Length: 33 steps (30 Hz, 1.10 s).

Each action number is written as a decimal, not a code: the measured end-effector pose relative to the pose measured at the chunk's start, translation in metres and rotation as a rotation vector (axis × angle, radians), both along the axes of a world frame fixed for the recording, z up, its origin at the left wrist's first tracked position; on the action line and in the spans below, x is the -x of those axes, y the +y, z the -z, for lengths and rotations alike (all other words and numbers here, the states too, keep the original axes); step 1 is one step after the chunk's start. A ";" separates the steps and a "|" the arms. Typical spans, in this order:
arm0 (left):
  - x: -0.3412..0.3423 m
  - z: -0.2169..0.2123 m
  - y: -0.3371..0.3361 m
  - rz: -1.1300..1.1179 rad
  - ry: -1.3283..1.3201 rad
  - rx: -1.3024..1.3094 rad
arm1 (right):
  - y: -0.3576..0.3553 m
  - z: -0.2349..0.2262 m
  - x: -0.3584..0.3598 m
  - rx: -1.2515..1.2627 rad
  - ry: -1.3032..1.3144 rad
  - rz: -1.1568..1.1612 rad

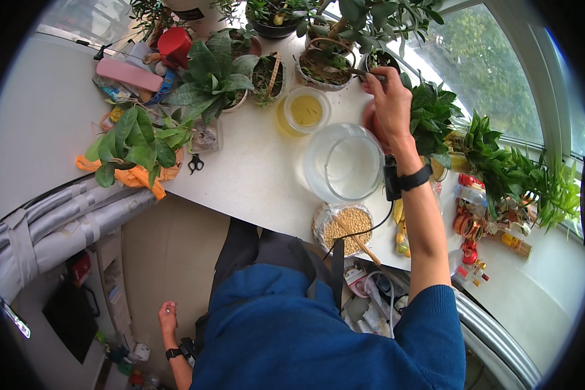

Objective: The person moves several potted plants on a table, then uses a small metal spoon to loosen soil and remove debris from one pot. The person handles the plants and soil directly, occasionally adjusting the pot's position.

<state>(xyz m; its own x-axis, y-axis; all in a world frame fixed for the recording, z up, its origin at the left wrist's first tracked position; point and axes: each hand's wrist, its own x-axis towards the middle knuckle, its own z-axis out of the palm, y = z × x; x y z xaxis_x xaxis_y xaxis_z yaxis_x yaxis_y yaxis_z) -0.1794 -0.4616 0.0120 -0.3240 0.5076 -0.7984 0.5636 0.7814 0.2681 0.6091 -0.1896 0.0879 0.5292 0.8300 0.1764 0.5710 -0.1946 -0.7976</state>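
My right hand (390,101) reaches to the far side of the white table, its fingers closed round a small dark-handled tool (359,71). The tool points left into a planter of soil (325,77) with a hooped brown handle; how deep its tip sits I cannot make out. Under my right wrist and partly hidden is a reddish pot (375,123). Nearer to me stand a large clear glass bowl (344,164) and a jar of yellowish liquid (303,112). Low at my left side hangs my left hand (168,317), fingers curled; anything in them is too small to name.
A bag of beige beans (348,229) with a wooden stick lies at the table's front edge. Black scissors (195,163) rest near a leafy plant (136,140). Potted plants line the far side and the window at right. A black cable (370,229) runs from my right wrist.
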 end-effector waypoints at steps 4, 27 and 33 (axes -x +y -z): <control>-0.002 -0.003 0.006 0.008 0.005 0.007 | 0.028 0.005 0.005 0.056 -0.188 -0.121; -0.005 0.004 -0.003 -0.023 -0.003 0.010 | 0.084 0.005 0.023 0.120 -0.511 -0.276; 0.001 0.006 -0.010 -0.016 -0.002 0.023 | 0.082 0.005 0.019 0.098 -0.510 -0.267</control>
<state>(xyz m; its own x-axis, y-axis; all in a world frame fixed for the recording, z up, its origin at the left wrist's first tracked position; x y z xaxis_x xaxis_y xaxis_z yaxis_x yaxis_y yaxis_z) -0.1800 -0.4712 0.0063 -0.3305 0.4837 -0.8104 0.5506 0.7962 0.2508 0.5898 -0.1079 0.0832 0.1677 0.9482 0.2697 0.9175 -0.0500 -0.3946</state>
